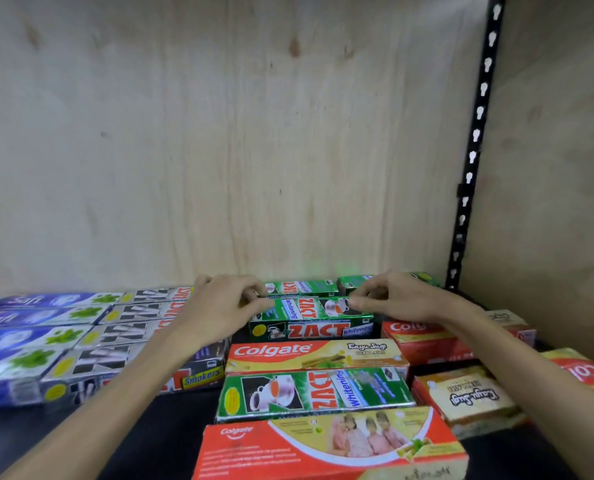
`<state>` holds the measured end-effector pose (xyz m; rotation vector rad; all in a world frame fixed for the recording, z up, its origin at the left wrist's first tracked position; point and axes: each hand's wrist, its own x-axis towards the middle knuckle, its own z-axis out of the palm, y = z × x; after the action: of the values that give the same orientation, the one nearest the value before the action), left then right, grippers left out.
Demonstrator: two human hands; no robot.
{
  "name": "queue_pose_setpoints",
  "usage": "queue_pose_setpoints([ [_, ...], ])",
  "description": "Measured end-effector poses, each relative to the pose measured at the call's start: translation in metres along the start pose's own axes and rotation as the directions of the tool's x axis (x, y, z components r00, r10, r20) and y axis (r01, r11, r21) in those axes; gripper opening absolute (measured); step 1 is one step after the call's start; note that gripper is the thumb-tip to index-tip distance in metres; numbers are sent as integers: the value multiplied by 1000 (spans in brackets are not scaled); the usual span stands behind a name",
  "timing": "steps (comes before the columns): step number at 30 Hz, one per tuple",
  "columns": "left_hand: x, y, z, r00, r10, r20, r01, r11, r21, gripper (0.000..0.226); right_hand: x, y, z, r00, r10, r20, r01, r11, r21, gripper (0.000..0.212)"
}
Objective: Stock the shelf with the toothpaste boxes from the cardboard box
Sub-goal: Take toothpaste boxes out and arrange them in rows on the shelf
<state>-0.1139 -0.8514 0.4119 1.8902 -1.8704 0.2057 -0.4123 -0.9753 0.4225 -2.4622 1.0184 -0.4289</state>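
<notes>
My left hand (224, 303) and my right hand (397, 297) are both reaching to the back of the shelf (170, 420). Between them lies a green Zact box (311, 308). My left fingers are curled and pinch its left end. My right fingers are curled and pinch its right end. So the box sits right in the middle of my two hands, lying flat and long from one hand to the other.

Just behind my fingers there are more green boxes (302, 287) against the wooden back wall (236, 133). Just in front of my hands, closer to me, is another green Zact box (314, 330), touching the one I hold. Closer still is an orange Colgate box (312, 355).

Under my left arm lie the silver Zact boxes (115, 344), and past them the blue boxes (28, 334). Under my right arm are red Colgate boxes (423, 337). I cannot see the cardboard box.
</notes>
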Motion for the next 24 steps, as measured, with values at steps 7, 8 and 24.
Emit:
queue_pose_setpoints([
  [7,-13,16,-12,998,13,-64,-22,990,-137,35,-16,-20,-10,1000,8,-25,-6,996,90,52],
  [8,-15,19,-14,996,24,-89,-39,983,-179,35,-21,-29,-12,998,6,-67,0,995,99,49],
  [24,-120,101,-30,996,-89,-32,58,841,-538,31,-120,-140,51,814,3,-581,121,977,174,31],
])
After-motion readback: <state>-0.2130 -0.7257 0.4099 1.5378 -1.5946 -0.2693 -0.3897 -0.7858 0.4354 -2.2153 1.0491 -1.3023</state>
